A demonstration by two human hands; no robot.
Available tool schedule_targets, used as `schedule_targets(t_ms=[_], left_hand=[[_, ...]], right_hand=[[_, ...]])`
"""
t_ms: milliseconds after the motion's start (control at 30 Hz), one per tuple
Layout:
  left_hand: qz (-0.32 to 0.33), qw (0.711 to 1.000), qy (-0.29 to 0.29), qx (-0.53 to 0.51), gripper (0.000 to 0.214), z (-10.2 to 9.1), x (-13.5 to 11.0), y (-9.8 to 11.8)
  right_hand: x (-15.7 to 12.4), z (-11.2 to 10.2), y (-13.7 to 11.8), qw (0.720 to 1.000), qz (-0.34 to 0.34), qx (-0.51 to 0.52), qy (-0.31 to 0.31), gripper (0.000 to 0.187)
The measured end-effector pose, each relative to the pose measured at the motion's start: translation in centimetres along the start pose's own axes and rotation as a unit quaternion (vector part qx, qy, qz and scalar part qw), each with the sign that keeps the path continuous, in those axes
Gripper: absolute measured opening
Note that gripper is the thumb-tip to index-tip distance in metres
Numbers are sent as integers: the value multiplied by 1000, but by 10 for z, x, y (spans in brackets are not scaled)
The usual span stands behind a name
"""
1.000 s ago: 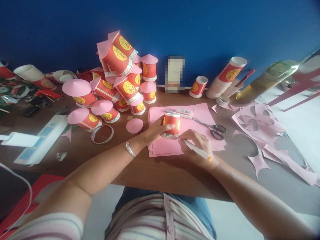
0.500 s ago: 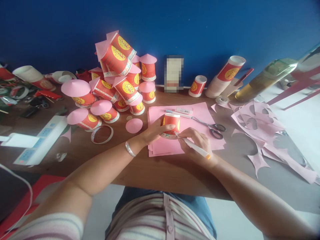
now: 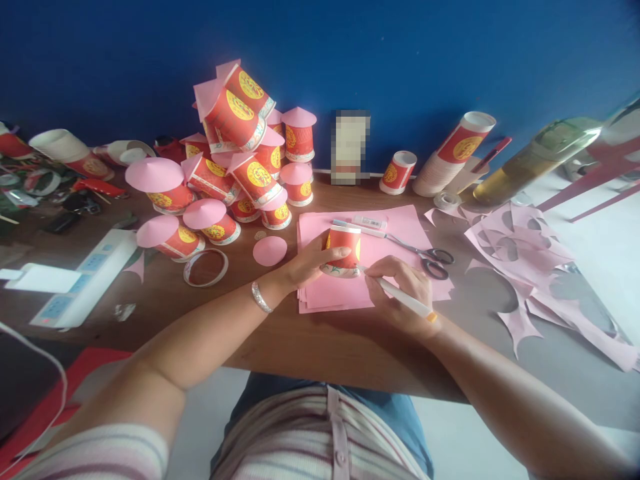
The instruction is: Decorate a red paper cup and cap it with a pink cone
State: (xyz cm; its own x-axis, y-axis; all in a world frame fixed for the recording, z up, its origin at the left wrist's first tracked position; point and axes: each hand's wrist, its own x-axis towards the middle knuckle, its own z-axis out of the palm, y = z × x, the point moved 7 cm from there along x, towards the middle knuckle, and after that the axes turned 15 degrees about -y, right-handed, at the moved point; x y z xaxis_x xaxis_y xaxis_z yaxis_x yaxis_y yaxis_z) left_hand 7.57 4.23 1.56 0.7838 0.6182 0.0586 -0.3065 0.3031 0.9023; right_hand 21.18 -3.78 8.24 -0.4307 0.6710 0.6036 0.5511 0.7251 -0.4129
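Note:
A red and yellow paper cup [image 3: 344, 245] stands upside down on a stack of pink paper [image 3: 395, 230] in the middle of the brown table. My left hand [image 3: 307, 263] wraps round the cup from the left and holds it down. My right hand [image 3: 400, 283] grips a white pen [image 3: 406, 300] whose tip touches the paper at the cup's right rim.
A heap of red cups with pink paper cones [image 3: 235, 160] fills the back left. Scissors [image 3: 425, 257] and a glue stick [image 3: 369, 222] lie on the pink paper. A pink disc [image 3: 269, 251], a tape ring [image 3: 205, 267], a power strip [image 3: 80, 277], stacked cups [image 3: 453, 157] and pink offcuts [image 3: 520, 253] surround it.
My right hand and the pen have slid to the right along the cup's rim. My left hand and the cup stay in place.

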Motion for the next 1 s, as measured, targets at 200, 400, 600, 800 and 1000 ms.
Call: schedule_targets(t_ms=[200, 400, 600, 800, 1000], left_hand=[[-6, 1000, 26, -2, 34, -1, -2, 2], [15, 1000, 17, 11, 31, 3, -1, 8], [10, 1000, 22, 9, 32, 1, -1, 6], [17, 1000, 24, 11, 32, -2, -1, 3], [16, 999, 31, 16, 32, -2, -1, 4]], right_hand=[[3, 0, -3, 1000, 0, 0, -23, 16], [3, 3, -6, 999, -29, 12, -40, 15], [2, 4, -5, 999, -27, 20, -39, 15], [2, 5, -4, 999, -27, 25, -34, 15], [2, 6, -4, 999, -29, 18, -37, 14]])
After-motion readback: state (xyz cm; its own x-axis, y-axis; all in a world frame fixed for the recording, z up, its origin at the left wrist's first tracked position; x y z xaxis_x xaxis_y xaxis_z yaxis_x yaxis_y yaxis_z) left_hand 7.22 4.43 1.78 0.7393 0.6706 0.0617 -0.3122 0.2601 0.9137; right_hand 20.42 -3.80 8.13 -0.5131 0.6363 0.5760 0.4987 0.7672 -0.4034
